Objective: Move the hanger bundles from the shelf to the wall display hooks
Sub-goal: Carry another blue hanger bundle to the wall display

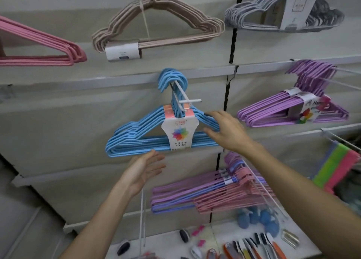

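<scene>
Pink first, at nine o'clock up on the wall: a pink hanger bundle (48, 47), half cut by the frame edge. Next along, at eleven o'clock, a beige hanger bundle (156, 28) with a white sleeve on its bar. Dead centre, the blue hanger bundle (156, 135) hangs by its hooks on the white display hook (183, 94), card label facing out, so I'd call this one delivered.

Both hands are at it, neither gripping. The left hand (144, 170) sits at six o'clock of the bundle, fingers straight and relaxed, fingertips just under the bottom bars; whether they touch I cannot tell. The right hand (226, 129) is at three o'clock of the bundle, fingers spread wide and lying on the right shoulder wires, holding nothing. Looks like a last steadying pat to me.

Moving right: a grey hanger bundle (283, 10) at one o'clock, a purple hanger bundle (297, 108) at three o'clock on its own hook, and at five o'clock a mixed stack of purple, blue and pink hangers (211, 192) on another hook, too overlapped to split into bundles.

Count: five clear bundles on the wall, one of each colour, plus that stack. Two hands, both empty.

What's left? The shelf (224, 243) at six o'clock shows only small goods, no hanger bundle I can make out, so the remaining load is unknown.
</scene>
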